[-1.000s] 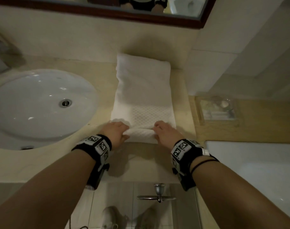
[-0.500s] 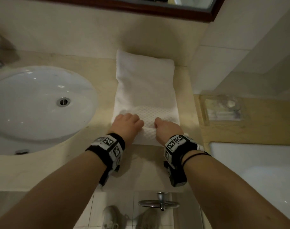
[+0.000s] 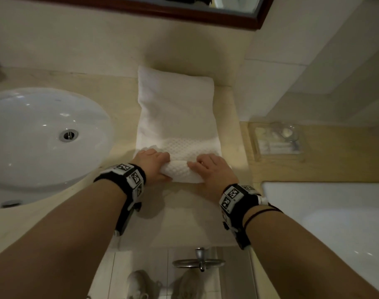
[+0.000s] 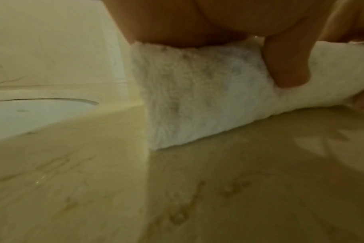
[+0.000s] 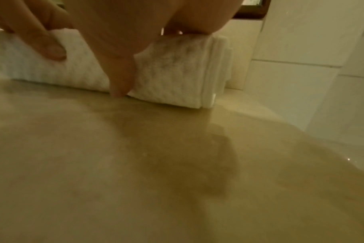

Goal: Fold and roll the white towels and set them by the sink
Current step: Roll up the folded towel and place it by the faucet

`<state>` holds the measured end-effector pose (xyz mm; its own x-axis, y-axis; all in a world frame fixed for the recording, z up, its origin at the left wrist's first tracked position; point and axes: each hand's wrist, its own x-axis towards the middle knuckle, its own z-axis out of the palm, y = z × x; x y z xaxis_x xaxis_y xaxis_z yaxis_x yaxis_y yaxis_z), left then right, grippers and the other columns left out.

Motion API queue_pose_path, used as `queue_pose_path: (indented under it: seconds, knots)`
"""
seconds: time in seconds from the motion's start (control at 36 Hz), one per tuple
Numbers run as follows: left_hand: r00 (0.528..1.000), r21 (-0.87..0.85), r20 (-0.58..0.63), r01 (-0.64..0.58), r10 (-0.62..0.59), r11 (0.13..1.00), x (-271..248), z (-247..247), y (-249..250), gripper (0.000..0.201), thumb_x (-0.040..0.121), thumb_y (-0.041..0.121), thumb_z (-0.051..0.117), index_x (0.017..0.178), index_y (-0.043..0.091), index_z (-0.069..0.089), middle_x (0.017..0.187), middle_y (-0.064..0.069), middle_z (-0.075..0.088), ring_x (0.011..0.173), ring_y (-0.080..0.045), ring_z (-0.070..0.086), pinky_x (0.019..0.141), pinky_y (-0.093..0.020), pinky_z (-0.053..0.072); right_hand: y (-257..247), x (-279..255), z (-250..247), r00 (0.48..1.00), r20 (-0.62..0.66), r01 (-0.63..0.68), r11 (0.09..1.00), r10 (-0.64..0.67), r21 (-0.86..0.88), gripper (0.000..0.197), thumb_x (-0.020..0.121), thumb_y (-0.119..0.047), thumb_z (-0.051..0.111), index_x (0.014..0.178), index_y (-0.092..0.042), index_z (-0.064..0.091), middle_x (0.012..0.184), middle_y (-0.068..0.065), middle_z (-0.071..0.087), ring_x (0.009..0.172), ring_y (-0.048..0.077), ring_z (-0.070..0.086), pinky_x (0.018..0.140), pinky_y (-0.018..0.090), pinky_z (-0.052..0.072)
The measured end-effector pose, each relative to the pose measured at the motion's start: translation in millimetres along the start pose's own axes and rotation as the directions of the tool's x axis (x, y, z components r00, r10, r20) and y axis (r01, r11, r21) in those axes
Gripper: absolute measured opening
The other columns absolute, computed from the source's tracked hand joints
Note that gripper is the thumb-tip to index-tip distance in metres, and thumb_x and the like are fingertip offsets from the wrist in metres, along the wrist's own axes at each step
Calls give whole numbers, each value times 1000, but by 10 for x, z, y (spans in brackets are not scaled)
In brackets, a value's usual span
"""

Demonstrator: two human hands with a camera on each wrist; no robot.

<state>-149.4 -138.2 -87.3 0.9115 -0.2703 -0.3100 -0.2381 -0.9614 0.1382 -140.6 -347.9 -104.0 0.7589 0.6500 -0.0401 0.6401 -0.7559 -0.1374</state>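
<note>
A white towel (image 3: pixel 176 108) lies folded into a long strip on the beige counter (image 3: pixel 180 214), right of the sink (image 3: pixel 33 137). Its near end is wound into a thick roll (image 3: pixel 181 172). My left hand (image 3: pixel 153 166) grips the roll's left end, fingers curled over the top and thumb against its near side. My right hand (image 3: pixel 212 170) grips the right end the same way. In the left wrist view the thumb presses the fluffy roll (image 4: pixel 197 98). The right wrist view shows the roll's layered end (image 5: pixel 177 70) under my palm.
A clear soap dish (image 3: pixel 277 140) sits on the wooden ledge to the right. The white bathtub rim (image 3: pixel 326 212) lies at near right. A wall and mirror frame (image 3: pixel 184 11) stand behind the towel. A towel ring (image 3: pixel 199 261) hangs below the counter's front edge.
Both hands have turned the roll farther away along the strip. The roll has grown thicker and now covers part of the waffle-patterned band.
</note>
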Motion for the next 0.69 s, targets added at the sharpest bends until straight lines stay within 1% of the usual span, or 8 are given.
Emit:
queue_pose_path:
  seconds: [0.06, 0.14, 0.31, 0.39, 0.44, 0.56, 0.64, 0.69]
  knots:
    - [999, 16, -36, -6, 7, 1000, -24, 29, -12, 60, 82, 53, 58, 131, 22, 43, 137, -3, 39, 124, -22, 37, 102, -28, 26, -24, 34, -82, 1000, -10, 14, 1000, -14, 3, 67, 51, -27, 86, 112, -17, 61, 95, 7, 64, 79, 27, 62, 69, 29, 54]
    - [999, 54, -45, 16, -14, 998, -115, 64, 11, 73, 82, 55, 57, 143, 28, 28, 146, -1, 24, 132, -22, 27, 107, -31, 19, -34, 174, -247, 975, 211, -68, 998, 63, 17, 47, 93, -18, 52, 139, -24, 43, 132, 5, 48, 118, 27, 45, 97, 34, 39]
    - [999, 244, 21, -29, 25, 969, -289, 134, 50, 79, 86, 46, 55, 149, 23, 13, 148, -6, 20, 134, -25, 25, 110, -36, 17, -10, 331, -451, 888, 445, -159, 986, 119, 53, 45, 83, -41, 62, 127, -35, 56, 118, -4, 63, 109, 20, 58, 85, 27, 44]
    - [995, 257, -41, -80, 94, 963, -345, 131, 13, 89, 49, 43, 86, 128, 17, 55, 116, -15, 57, 98, -34, 60, 84, -42, 50, -57, 312, -424, 863, 487, -218, 968, 132, 123, 33, 81, -39, 63, 113, -34, 64, 99, -4, 65, 97, 20, 62, 75, 27, 44]
    - [982, 190, -97, -142, 162, 971, -315, 186, -54, 88, 33, 36, 91, 113, 15, 59, 92, -11, 65, 72, -30, 64, 64, -36, 55, -108, 277, -392, 866, 485, -200, 974, 124, 108, 24, 83, -34, 60, 106, -29, 65, 92, -1, 61, 95, 23, 60, 76, 31, 46]
    - [995, 65, 20, -103, 101, 993, -273, 10, -19, 60, 88, 37, 61, 142, 23, 39, 136, -1, 46, 120, -24, 47, 101, -27, 35, -190, 139, -318, 936, 333, -81, 990, 115, -115, 52, 90, -35, 52, 140, -28, 38, 137, 3, 38, 127, 25, 33, 102, 38, 24]
    - [998, -117, 56, -13, 20, 993, -215, -108, 6, 52, 91, 41, 55, 140, 30, 42, 138, 3, 46, 124, -19, 46, 101, -26, 34, -295, -32, -193, 962, 265, -68, 998, 66, -2, 78, 86, -34, 55, 146, -36, 6, 149, 4, 21, 137, 25, 19, 113, 39, 5]
    - [992, -200, 126, 52, -27, 978, -189, -127, 7, 49, 90, 40, 57, 137, 29, 45, 137, 1, 49, 123, -19, 47, 100, -26, 35, -361, -111, -106, 964, 259, -57, 998, 58, -10, 81, 83, -38, 57, 142, -39, 0, 150, 4, 18, 138, 26, 16, 115, 41, -1]
